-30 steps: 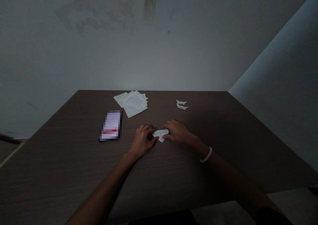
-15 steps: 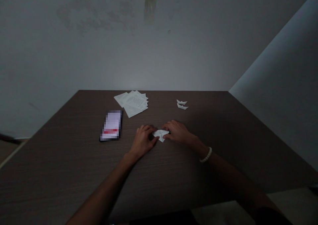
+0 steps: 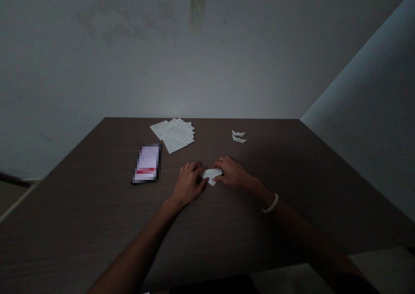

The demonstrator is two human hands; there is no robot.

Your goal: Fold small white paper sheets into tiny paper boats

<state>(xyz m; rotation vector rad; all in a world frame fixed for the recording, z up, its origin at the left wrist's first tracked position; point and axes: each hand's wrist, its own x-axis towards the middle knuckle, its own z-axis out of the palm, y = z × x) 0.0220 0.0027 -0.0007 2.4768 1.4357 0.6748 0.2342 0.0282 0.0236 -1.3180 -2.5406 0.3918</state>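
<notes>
A small piece of folded white paper (image 3: 212, 176) lies between my hands over the middle of the table, its lower corner pointing toward me. My left hand (image 3: 189, 181) pinches its left end between thumb and fingers. On the opposite end, my right hand (image 3: 231, 172) grips the paper the same way, with a pale beaded bracelet (image 3: 270, 204) at that wrist. Farther back, to the right, two small folded paper boats (image 3: 239, 139) sit close together. The fingertips partly cover both ends of the paper.
Several loose printed sheets (image 3: 177, 134) lie fanned out at the table's far left. Nearer to me is a phone (image 3: 147, 163) with a blurred, lit screen. The brown table (image 3: 207, 229) meets a stained wall (image 3: 207, 78) at its back edge.
Both hands stay on the folded paper at nearly the same spot. The paper's visible upper faces and creases shift: its top edge looks peaked half a second ago and straighter now.
</notes>
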